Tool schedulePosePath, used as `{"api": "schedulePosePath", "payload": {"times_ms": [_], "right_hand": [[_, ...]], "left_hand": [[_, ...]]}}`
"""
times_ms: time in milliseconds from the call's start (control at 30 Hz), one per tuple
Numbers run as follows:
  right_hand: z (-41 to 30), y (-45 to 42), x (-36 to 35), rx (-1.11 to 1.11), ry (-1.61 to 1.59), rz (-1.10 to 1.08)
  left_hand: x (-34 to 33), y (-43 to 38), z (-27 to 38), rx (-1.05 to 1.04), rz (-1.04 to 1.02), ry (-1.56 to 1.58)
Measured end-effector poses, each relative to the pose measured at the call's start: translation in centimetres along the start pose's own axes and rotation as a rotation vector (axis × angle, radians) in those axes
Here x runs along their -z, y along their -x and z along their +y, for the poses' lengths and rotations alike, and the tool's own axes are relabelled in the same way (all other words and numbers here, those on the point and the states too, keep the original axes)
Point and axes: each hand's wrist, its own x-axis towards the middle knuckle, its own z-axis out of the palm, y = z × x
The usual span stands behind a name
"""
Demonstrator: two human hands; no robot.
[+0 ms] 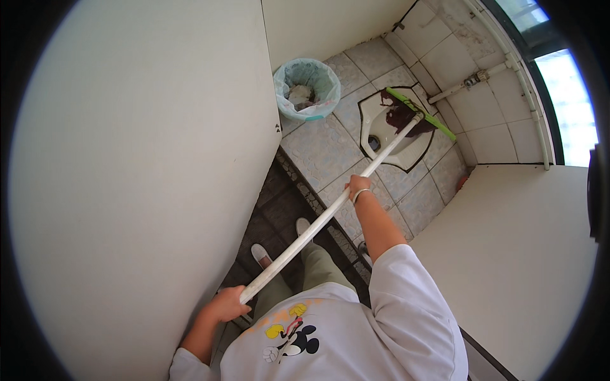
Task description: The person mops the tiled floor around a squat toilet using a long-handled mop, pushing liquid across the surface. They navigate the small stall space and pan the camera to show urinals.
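A long white mop handle (305, 240) runs diagonally across the view. My left hand (229, 304) grips its near end, close to the left partition. Farther along the pole, my right hand (357, 186), with a pale bracelet at the wrist, is closed around it. At the far end is a bright green mop head bar (441, 126) with dark maroon cloth (402, 119) hanging from it. The cloth lies over the far part of a white ceramic squat toilet (376, 125) set in the floor and hides part of its bowl. The drain hole stays visible.
A lined waste bin (314, 113) holding used paper stands left of the toilet. Partition panels rise at left (143, 190) and right (510, 257). A pipe with a valve (472, 81) runs along the tiled wall. A step edge (312, 202) separates the raised tiles from the dark floor.
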Motion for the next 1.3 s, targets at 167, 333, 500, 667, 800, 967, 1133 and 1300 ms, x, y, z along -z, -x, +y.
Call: {"api": "schedulePosePath", "payload": {"times_ms": [167, 333, 500, 667, 800, 967, 1133, 1300], "right_hand": [[3.1, 1.7, -0.1, -0.09, 0.004, -0.04], [4.7, 6.1, 0.4, -0.048, 0.087, -0.014], [6.5, 7.5, 0.5, -0.041, 0.067, -0.048], [8.9, 10.2, 0.8, -0.1, 0.1, -0.077], [9.0, 13.3, 1.1, -0.167, 0.135, -0.097], [8.4, 10.7, 1.0, -0.148, 0.12, -0.105], [6.2, 7.3, 0.6, -0.129, 0.038, -0.108], [3.7, 4.3, 0.6, -0.114, 0.052, 0.016]], "left_hand": [[-0.7, 3.2, -2.0, 0.081, -0.03, 0.064], [-1.8, 5.9, -4.1, 0.106, -0.049, 0.095], [-1.3, 8.3, -4.5, 0.113, -0.023, 0.089], [-1.3, 11.1, -7.2, 0.125, -0.027, 0.007], [-0.2, 13.5, -6.5, 0.25, -0.086, 0.108], [-0.1, 11.8, -5.8, 0.14, -0.016, 0.062], [0.7, 8.7, -2.9, 0.14, -0.022, 0.047], [1.2, 5.6, -0.7, 0.128, -0.035, 0.072]]}}
